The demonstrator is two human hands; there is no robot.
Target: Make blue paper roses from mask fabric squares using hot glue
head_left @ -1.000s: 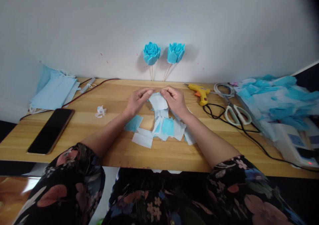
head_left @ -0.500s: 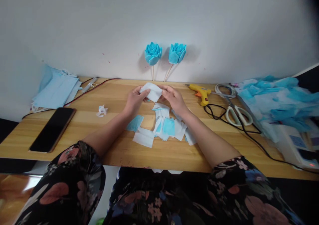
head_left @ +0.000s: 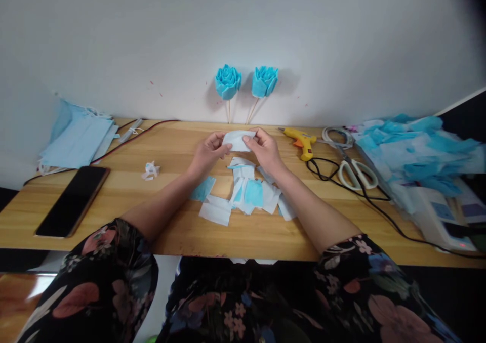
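Note:
Between my two hands, just above the table, is a small white piece of mask fabric [head_left: 238, 141]. My left hand [head_left: 210, 151] pinches its left end between thumb and fingers. At its right end, the thumb and fingers of my right hand [head_left: 264, 148] grip the same piece. Below them on the wood lie several cut pieces of white and blue mask fabric [head_left: 253, 194], some overlapping. A separate white piece [head_left: 215, 210] lies at the near left of that group. Behind my hands, two blue fabric roses [head_left: 228, 82] on thin sticks stand by the wall.
On the right are a yellow glue gun [head_left: 301, 141], white-handled scissors [head_left: 357, 175], a black cord and a heap of blue and white fabric [head_left: 417, 145] beside a white device [head_left: 436, 216]. Face masks [head_left: 78, 135], a phone [head_left: 72, 201] and a crumpled scrap [head_left: 151, 170] lie left.
The white fabric piece has turned from a tilted position to a level, flatter-looking strip. My right hand has shifted its thumb onto the piece. The whole view has moved slightly.

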